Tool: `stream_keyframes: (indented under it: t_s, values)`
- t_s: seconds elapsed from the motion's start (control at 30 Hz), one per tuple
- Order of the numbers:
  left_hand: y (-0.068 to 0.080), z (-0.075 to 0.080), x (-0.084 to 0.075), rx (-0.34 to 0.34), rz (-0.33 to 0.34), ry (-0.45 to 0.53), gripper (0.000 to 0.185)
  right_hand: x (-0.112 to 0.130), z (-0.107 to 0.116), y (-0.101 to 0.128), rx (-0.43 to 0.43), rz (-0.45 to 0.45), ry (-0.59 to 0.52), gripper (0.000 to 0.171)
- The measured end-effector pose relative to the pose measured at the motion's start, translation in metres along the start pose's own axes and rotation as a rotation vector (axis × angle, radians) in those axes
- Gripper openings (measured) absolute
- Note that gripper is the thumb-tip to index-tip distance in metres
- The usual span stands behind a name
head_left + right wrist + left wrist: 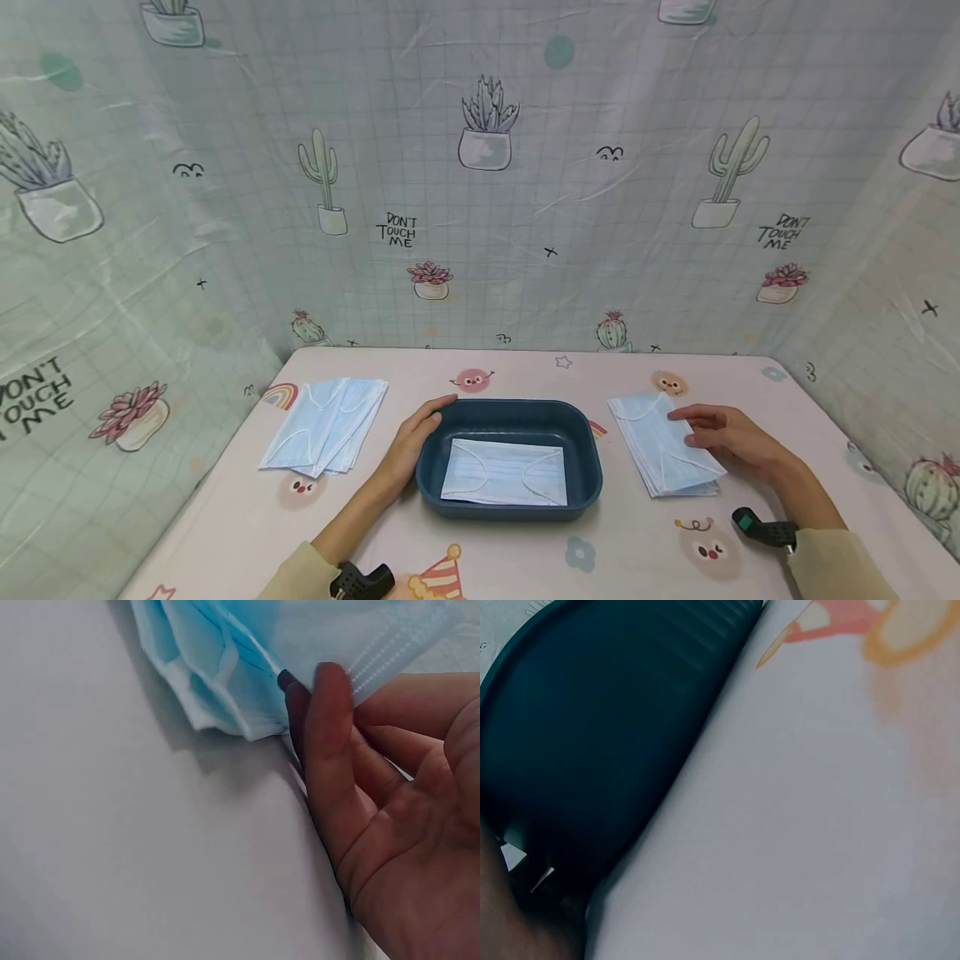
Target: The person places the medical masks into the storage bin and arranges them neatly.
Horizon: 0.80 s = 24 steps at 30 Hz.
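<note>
the upper blue pleated face mask [663, 437] of the right-hand stack lay just left of the right hand [738, 440], one long edge at its fingertips; thumb and forefinger were pinched together on that edge. the right wrist view showed what the head view did not: the mask's end lifted off the layers below, rows of small embossed dashes along its border, and the soft, overlapping folded edges of the masks underneath. the fabric looked thin and slightly translucent, with fine white ear loops. to the left of this stack sat a dark blue tray [510, 514], a smooth rounded rectangle with masks [504, 473] lying flat inside, their ear loops curved over the top one. the left hand [411, 437] was clamped on the tray's left rim; the left wrist view added shallow ridges on the tray's outer side, while the masks were hidden there. farther left, a second stack of masks [322, 425] lay slightly fanned. everything rested on a pale tabletop [517, 567] printed with cartoon faces, and behind it hung a creased, grid-patterned sheet [510, 217] with potted cacti.
</note>
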<state>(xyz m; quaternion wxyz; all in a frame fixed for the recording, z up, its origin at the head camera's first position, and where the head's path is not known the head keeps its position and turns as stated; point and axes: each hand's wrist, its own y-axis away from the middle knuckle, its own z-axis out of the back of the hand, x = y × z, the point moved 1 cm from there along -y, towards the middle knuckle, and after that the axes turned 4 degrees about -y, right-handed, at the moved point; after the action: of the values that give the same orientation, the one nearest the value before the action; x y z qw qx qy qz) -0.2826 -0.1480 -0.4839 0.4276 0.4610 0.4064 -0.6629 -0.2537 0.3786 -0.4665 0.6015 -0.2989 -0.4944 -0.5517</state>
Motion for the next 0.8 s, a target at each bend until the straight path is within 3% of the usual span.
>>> stream_keyframes:
  t_s: [0.27,0.8]
  values:
    - [-0.0021,0.0003,-0.0005,0.0,-0.007,0.001,0.041,-0.0029,-0.0008,0.0002,-0.03,0.001,-0.013,0.056]
    - [-0.0004,-0.0015,-0.0001,0.0,0.006,-0.006,0.041,-0.0015,0.0055,0.0006,0.001,0.036,-0.09,0.052]
